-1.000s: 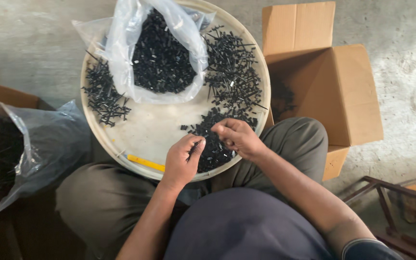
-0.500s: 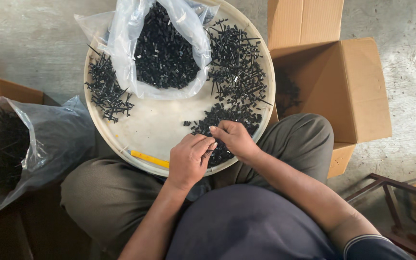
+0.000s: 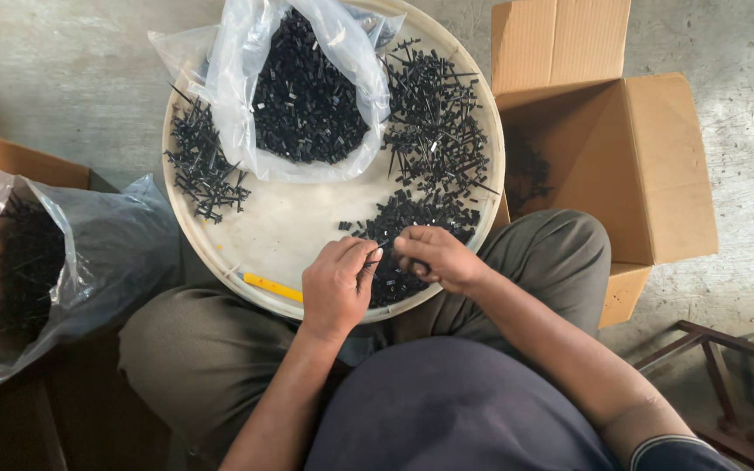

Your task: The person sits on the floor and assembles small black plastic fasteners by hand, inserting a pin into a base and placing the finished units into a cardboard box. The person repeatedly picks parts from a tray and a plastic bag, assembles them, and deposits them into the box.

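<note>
Two hands: left hand [image 3: 335,283] pinched a thin black pin [image 3: 375,248], right hand [image 3: 436,257] gripped small black pieces [image 3: 403,222]; a slip could scatter them off the round tray [image 3: 220,262].

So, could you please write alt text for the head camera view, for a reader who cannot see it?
Seen from above, a seated person's left hand and right hand meet over a pile of small black parts on a round tray in their lap. An open plastic bag of black pieces lies on the tray, with a cardboard box beside it.
</note>
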